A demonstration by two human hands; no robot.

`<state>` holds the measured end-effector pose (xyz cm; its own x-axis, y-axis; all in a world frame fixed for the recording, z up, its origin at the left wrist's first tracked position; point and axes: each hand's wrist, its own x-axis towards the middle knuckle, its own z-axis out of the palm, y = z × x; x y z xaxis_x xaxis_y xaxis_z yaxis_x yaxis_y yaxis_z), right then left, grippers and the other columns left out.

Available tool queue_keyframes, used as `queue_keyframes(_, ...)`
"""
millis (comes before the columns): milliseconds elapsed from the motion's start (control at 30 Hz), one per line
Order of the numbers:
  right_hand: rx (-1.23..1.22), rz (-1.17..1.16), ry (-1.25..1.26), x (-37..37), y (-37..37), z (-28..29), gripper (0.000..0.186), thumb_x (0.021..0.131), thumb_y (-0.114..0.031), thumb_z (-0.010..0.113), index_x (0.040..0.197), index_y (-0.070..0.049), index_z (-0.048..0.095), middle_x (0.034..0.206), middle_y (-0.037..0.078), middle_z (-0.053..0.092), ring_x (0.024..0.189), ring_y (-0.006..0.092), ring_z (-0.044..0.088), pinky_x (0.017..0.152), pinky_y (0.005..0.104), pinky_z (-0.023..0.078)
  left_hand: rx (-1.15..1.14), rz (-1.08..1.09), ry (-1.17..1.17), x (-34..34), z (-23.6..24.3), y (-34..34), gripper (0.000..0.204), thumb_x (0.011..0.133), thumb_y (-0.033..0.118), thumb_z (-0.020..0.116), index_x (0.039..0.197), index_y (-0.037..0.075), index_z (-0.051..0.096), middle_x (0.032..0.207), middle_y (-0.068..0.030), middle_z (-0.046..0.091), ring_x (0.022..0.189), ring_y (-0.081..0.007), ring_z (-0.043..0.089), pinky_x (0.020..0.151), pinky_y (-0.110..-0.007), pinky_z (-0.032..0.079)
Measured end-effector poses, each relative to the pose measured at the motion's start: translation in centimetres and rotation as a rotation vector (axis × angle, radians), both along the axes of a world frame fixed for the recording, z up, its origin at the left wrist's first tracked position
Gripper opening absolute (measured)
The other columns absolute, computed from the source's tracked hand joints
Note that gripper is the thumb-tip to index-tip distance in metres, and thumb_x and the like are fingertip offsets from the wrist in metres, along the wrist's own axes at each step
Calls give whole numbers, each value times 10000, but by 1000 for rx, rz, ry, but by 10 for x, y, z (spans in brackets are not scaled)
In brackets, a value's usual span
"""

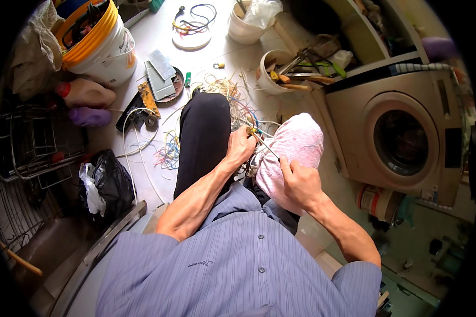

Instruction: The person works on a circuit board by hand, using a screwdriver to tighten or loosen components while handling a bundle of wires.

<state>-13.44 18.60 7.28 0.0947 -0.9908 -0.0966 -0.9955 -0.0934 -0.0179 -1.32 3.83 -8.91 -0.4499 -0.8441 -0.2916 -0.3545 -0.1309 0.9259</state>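
Note:
Between my knees, my left hand (240, 145) is closed on a small yellow-and-green item (253, 130), too small to make out, with a thin pale cable (267, 146) beside it. My right hand (301, 182) is closed on that cable's other stretch, above a pink cloth (291, 134) draped over my right knee. A tangle of thin coloured and white wires (222, 87) lies beyond and between my knees, with more loose wires (166, 150) left of my left leg.
Buckets (103, 66), bottles (90, 115), a black bag (111, 185) and metal racks stand left. Ahead lie metal plates (161, 79), a coiled cable (198, 18) and a padlock (218, 65). A tool bucket (264, 79) and a washing machine (354, 127) stand right.

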Motion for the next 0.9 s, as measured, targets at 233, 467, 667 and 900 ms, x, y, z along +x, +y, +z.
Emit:
queue_keyframes(233, -227, -139, -412, -15, -4, -5, 285, 881, -64, 624, 1162, -52, 670, 743, 167, 612, 679, 335, 667, 566, 424, 546, 37, -7, 74, -7, 0, 8, 331, 857, 279, 698, 984, -27, 680, 833, -177, 716, 769, -228, 678, 729, -382, 520)
queue_keyframes(467, 27, 27, 93, -9, 8, 11, 473, 771, -66, 624, 1240, -6, 649, 778, 90, 579, 627, 259, 644, 551, 382, 543, 42, 21, 115, -11, -4, 12, 302, 845, 234, 713, 993, -24, 660, 794, -145, 703, 730, -192, 648, 701, -358, 515)
queue_keyframes(667, 30, -231, -271, -8, 6, 5, 431, 873, -73, 609, 1302, -40, 645, 772, 159, 647, 673, 324, 669, 585, 439, 545, 17, 16, 127, -8, -4, 13, 302, 848, 231, 702, 963, -41, 638, 764, -168, 685, 697, -205, 639, 669, -379, 505)
queue_keyframes(900, 217, -827, -919, -5, -3, 3, 291, 936, -98, 607, 1195, -1, 698, 698, 113, 636, 556, 198, 608, 497, 332, 464, 17, 44, 173, -8, -1, 11, 281, 847, 204, 674, 960, -49, 619, 789, -208, 679, 723, -257, 654, 692, -401, 508)
